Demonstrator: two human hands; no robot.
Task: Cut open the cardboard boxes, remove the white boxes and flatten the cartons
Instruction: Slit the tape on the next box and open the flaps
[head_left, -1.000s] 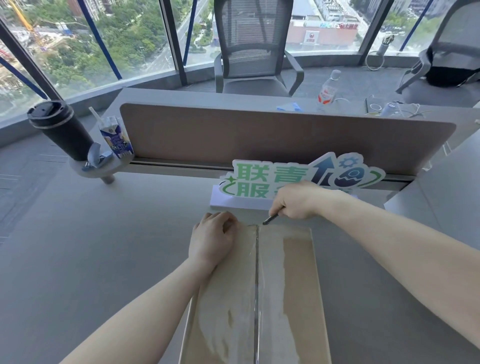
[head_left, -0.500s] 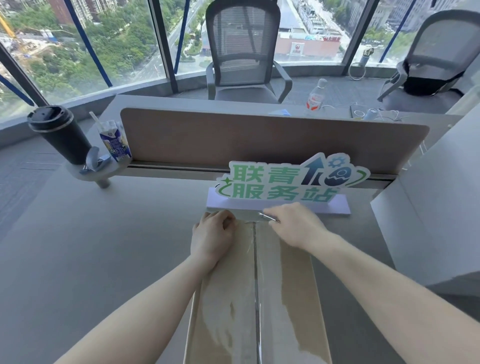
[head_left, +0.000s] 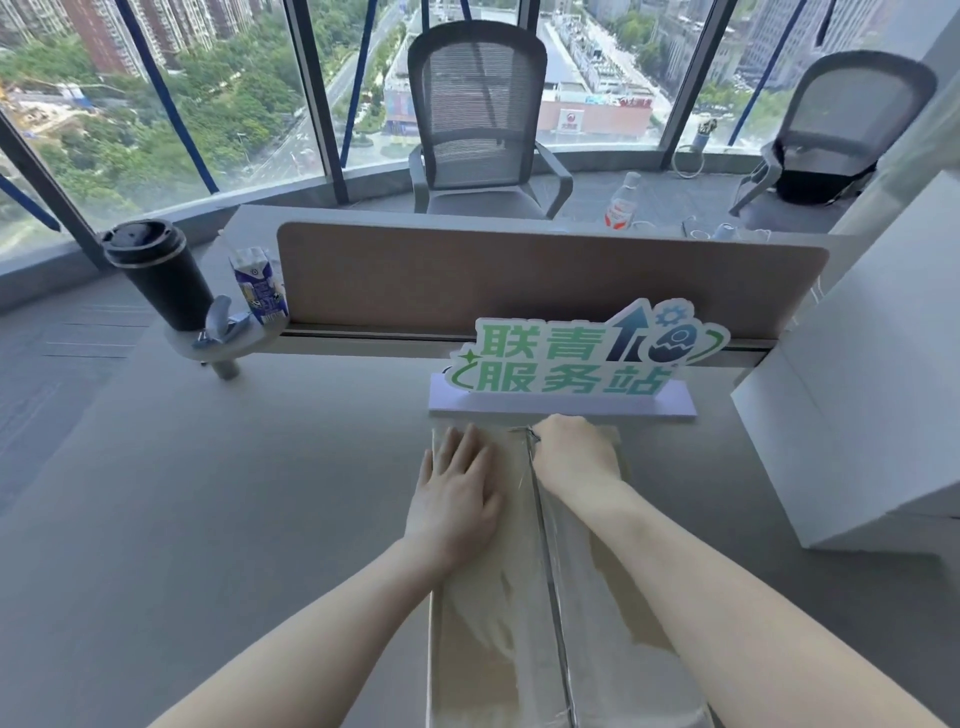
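Left hand (head_left: 457, 493) flat, fingers straight, pressing taped cardboard box (head_left: 493, 649) on bench (head_left: 208, 519); right hand (head_left: 571, 452) grip curled round small blade (head_left: 531, 434) at far seam end.

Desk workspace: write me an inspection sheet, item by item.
Surface: grey desk.
Job's things: taped cardboard box, unopened; white box at right.
Clutter: green sign, black tumbler, milk carton, water bottle.
Hands: left hand flat on the box; right hand grips a small blade at the tape seam.
Cables: white cords, far desk.
Surroundings: two office chairs, windows.
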